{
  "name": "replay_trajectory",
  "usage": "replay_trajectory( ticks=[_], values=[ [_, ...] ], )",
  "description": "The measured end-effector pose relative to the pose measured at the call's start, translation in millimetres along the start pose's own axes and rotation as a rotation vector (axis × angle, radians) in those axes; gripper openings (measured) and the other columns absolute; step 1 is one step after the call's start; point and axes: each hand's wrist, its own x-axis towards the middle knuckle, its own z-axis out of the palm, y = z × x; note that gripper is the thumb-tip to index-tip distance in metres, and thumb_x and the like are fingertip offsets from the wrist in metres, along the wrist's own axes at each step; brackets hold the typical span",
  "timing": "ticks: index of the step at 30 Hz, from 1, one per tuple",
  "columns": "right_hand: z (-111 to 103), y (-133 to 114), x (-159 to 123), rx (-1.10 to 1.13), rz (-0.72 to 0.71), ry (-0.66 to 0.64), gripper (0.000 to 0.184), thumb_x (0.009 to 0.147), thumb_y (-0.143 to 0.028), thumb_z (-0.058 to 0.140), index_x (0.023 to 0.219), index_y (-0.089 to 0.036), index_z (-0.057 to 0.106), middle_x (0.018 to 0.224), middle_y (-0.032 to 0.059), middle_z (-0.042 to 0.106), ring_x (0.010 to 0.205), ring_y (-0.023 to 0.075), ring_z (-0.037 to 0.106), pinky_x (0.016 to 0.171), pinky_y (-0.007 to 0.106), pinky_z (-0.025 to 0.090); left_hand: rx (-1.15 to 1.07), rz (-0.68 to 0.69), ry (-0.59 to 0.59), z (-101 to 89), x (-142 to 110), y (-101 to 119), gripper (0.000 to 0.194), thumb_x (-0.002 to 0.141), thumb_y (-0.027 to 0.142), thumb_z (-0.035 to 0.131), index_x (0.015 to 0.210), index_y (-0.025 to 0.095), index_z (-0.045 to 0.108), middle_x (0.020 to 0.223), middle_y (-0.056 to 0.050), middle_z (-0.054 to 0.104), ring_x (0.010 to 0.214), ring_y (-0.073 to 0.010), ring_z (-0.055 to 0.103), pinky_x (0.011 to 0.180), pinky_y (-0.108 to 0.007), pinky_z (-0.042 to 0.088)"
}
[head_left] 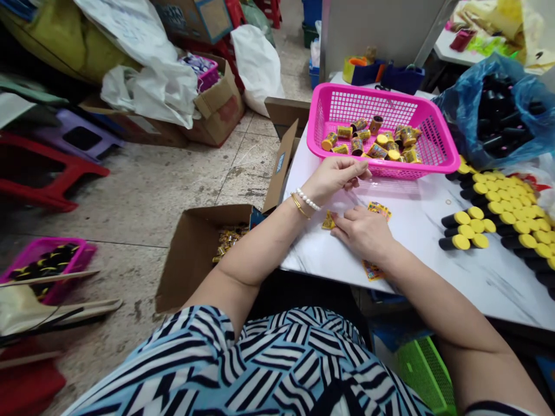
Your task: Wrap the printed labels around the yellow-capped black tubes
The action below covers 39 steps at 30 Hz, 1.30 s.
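Note:
My left hand hangs just in front of the rim of a pink plastic basket, its fingertips pinched together with nothing visible between them. The basket holds a loose pile of small gold-and-yellow cylinders. My right hand rests on the white marble-patterned table, fingertips at a small yellow printed packet. Two similar packets lie close by, one beyond the right hand and one below it.
Rows of black tubes with yellow caps stand on the right of the table, and a blue plastic bag holds more. An open cardboard box with gold pieces sits on the floor left. Stools, bags and baskets crowd the floor.

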Motion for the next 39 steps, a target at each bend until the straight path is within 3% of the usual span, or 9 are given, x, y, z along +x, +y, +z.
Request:
replay_trajectory(
  ticks=[4, 7, 10, 14, 18, 22, 26, 31, 39],
  values=[
    [0.7, 12.3, 2.1, 0.245, 0.057, 0.162, 0.033, 0.102, -0.034, 0.059, 0.082, -0.017, 0.08, 0.077, 0.008, 0.071, 0.075, 0.0194, 0.063, 0.067, 0.033, 0.04, -0.021, -0.015, 0.012, 0.3, -0.2, 1.4, 0.046, 0.081, 0.056, 0.085, 0.079, 0.011, 0.076, 0.073, -0.004, 0.07, 0.057, -0.0057, 0.054, 0.052, -0.019, 0.038],
    [-15.7, 35.6, -1.0, 0.766, 0.251, 0.281, 0.029, 0.096, -0.042, 0.069, 0.081, -0.02, 0.08, 0.071, 0.0034, 0.069, 0.063, 0.0144, 0.058, 0.062, 0.03, 0.042, -0.082, -0.021, 0.003, 0.2, -0.7, 3.0, 0.046, 0.079, 0.057, 0.086, 0.083, 0.012, 0.078, 0.075, -0.004, 0.07, 0.059, -0.0065, 0.055, 0.054, -0.019, 0.04],
    [-30.2, 57.4, -3.7, 1.315, 0.469, 0.349, 0.039, 0.089, -0.054, 0.076, 0.07, -0.02, 0.073, 0.063, -0.0004, 0.064, 0.056, 0.0114, 0.054, 0.055, 0.027, 0.042, -0.155, -0.055, -0.022, 2.2, -2.3, 4.0, 0.047, 0.077, 0.057, 0.087, 0.088, 0.012, 0.078, 0.077, -0.004, 0.069, 0.062, -0.0076, 0.058, 0.057, -0.02, 0.043],
    [-31.5, 70.1, -0.8, 1.666, 0.575, 0.382, 0.042, 0.078, -0.058, 0.085, 0.069, -0.019, 0.071, 0.058, -0.0029, 0.059, 0.05, 0.0092, 0.049, 0.047, 0.024, 0.036, -0.145, -0.056, -0.079, 7.6, -6.2, 4.4, 0.043, 0.076, 0.05, 0.09, 0.096, 0.013, 0.079, 0.077, -0.002, 0.068, 0.064, -0.0085, 0.059, 0.062, -0.021, 0.045],
    [-27.1, 74.4, 0.0, 1.656, 0.609, 0.322, 0.05, 0.082, -0.067, 0.078, 0.083, -0.017, 0.079, 0.06, -0.0007, 0.062, 0.051, 0.0099, 0.052, 0.047, 0.024, 0.039, -0.037, 0.011, -0.067, 8.7, -7.7, 4.9, 0.036, 0.075, 0.045, 0.091, 0.08, 0.012, 0.076, 0.067, 0.0, 0.063, 0.062, -0.0083, 0.054, 0.061, -0.022, 0.041],
    [-26.4, 78.0, -2.4, 1.393, 0.551, 0.348, 0.045, 0.084, -0.061, 0.079, 0.099, -0.019, 0.083, 0.067, -0.0004, 0.067, 0.057, 0.0102, 0.054, 0.054, 0.024, 0.044, 0.032, 0.013, 0.001, 8.5, -6.6, 4.8, 0.039, 0.075, 0.046, 0.09, 0.071, 0.012, 0.073, 0.063, 0.0, 0.062, 0.059, -0.0084, 0.051, 0.058, -0.022, 0.038],
    [-24.6, 72.1, -0.6, 1.23, 0.545, 0.391, 0.027, 0.08, -0.046, 0.086, 0.078, -0.019, 0.08, 0.073, -0.0003, 0.072, 0.064, 0.0106, 0.058, 0.065, 0.025, 0.047, 0.007, 0.021, -0.001, 15.8, -8.2, 3.1, 0.04, 0.074, 0.048, 0.091, 0.087, 0.012, 0.076, 0.076, -0.003, 0.07, 0.063, -0.0094, 0.056, 0.06, -0.023, 0.043],
    [-27.8, 68.2, 0.7, 1.236, 0.626, 0.515, 0.04, 0.085, -0.051, 0.08, 0.064, -0.019, 0.07, 0.059, -0.0033, 0.06, 0.054, 0.0084, 0.047, 0.054, 0.025, 0.038, 0.053, 0.197, 0.258, 26.3, -17.8, 5.2, 0.043, 0.082, 0.056, 0.083, 0.08, 0.016, 0.069, 0.064, 0.003, 0.059, 0.054, -0.0074, 0.047, 0.052, -0.022, 0.038],
    [-31.2, 65.7, -1.4, 1.232, 0.591, 0.558, 0.036, 0.086, -0.053, 0.079, 0.073, -0.02, 0.073, 0.061, -0.0025, 0.063, 0.054, 0.0099, 0.051, 0.052, 0.025, 0.04, 0.194, 0.253, 0.273, 30.7, -27.9, 10.9, 0.041, 0.087, 0.057, 0.078, 0.084, 0.016, 0.079, 0.064, 0.0, 0.063, 0.06, -0.0105, 0.052, 0.056, -0.024, 0.04]
  ],
)
